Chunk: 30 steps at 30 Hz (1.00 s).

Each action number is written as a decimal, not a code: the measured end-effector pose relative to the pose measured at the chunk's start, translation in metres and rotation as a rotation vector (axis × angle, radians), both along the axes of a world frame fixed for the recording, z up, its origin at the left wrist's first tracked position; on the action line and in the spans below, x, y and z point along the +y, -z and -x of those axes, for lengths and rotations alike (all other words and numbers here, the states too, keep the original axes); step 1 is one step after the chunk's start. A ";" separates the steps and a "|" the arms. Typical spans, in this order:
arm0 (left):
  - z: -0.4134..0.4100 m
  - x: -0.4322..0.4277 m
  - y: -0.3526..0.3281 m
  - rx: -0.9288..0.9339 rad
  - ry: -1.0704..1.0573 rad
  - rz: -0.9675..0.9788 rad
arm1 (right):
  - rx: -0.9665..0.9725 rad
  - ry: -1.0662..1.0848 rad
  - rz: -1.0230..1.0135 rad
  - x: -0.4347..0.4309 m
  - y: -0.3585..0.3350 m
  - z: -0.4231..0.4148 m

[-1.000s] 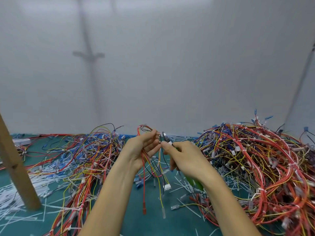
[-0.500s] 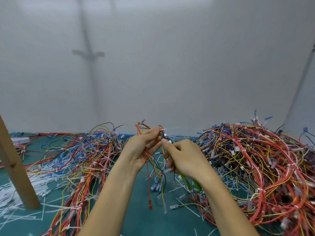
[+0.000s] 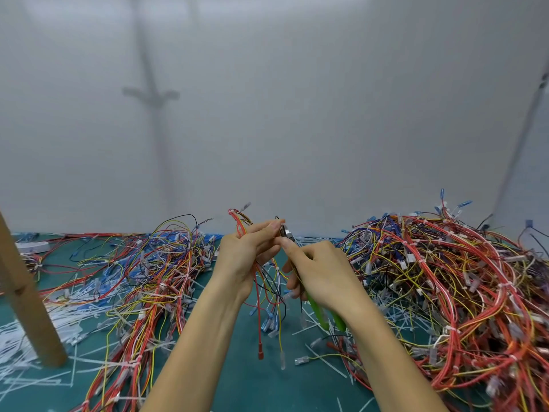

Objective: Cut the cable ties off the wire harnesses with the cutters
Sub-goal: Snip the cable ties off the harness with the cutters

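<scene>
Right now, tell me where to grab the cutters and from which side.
Take the cutters by the green handles, which jut out below the right hand toward the camera. Come from below, on the near side: the metal head points up and away, tight against the harness that the left hand holds.

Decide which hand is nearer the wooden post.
Left. The left hand, gripping a wire harness, is to the right of the wooden post. The right hand, holding the green-handled cutters, is farther right, beyond the left hand.
</scene>
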<state>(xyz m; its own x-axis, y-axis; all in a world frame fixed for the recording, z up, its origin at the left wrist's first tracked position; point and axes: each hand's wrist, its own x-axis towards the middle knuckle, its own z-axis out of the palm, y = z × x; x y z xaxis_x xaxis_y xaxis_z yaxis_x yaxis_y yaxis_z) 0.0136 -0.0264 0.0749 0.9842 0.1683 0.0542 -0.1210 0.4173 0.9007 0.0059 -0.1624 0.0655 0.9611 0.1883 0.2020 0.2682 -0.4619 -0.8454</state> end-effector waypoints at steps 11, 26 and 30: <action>0.000 0.001 0.002 0.003 0.016 -0.024 | -0.060 0.020 0.018 -0.002 0.001 0.000; -0.005 -0.001 0.006 0.012 -0.006 -0.079 | -0.010 0.024 -0.014 -0.004 0.001 0.000; -0.007 -0.001 0.008 0.022 -0.022 -0.096 | 0.015 0.014 -0.040 -0.004 0.003 -0.001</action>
<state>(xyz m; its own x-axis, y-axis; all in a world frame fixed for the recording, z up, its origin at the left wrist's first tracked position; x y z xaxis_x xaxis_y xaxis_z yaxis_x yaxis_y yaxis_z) 0.0201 -0.0271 0.0668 0.9814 0.1854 0.0493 -0.1088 0.3263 0.9390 0.0072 -0.1665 0.0621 0.9666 0.1665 0.1949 0.2491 -0.4316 -0.8670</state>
